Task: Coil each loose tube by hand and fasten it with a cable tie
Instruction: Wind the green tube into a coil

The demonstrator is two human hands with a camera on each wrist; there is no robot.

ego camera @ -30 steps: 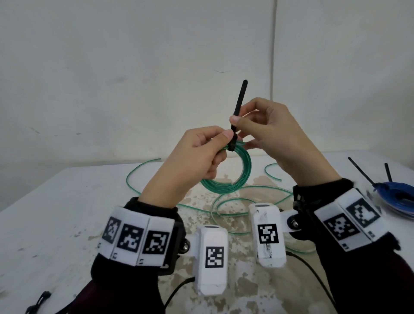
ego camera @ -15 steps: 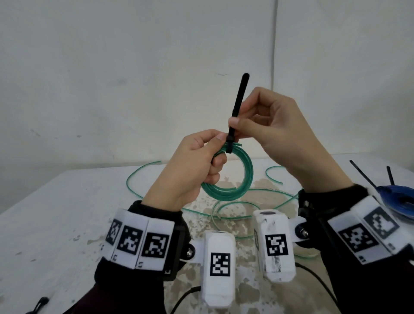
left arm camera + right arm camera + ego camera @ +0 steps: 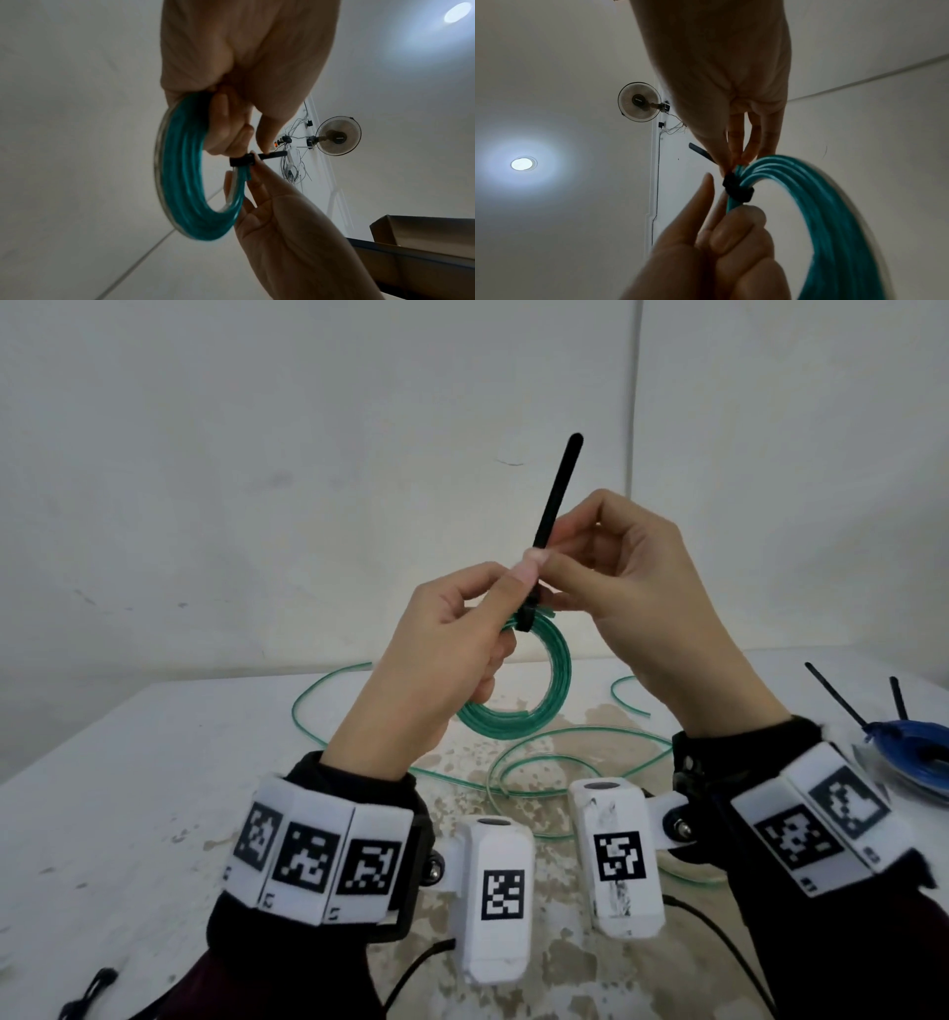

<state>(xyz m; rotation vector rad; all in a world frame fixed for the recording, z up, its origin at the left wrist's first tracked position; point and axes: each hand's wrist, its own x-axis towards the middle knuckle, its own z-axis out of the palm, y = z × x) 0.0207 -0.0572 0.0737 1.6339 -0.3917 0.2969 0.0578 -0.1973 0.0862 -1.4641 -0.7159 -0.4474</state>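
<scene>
A green tube coil [image 3: 534, 690] is gripped by the left hand [image 3: 436, 670] above the counter [image 3: 128, 788]. The black cable tie [image 3: 552, 516] looped round the coil is pinched by the right hand [image 3: 642, 598].

Open air around the raised hands; clutter lies on the surface below.

Loose green tubing [image 3: 518, 762] sprawls over the middle of the surface [image 3: 128, 788], under both wrists. At the far right a blue coil [image 3: 919, 752] with upright black ties [image 3: 834, 693] blocks that side. The left of the surface lies bare, save a black tie [image 3: 90, 994] at the near left edge.
</scene>
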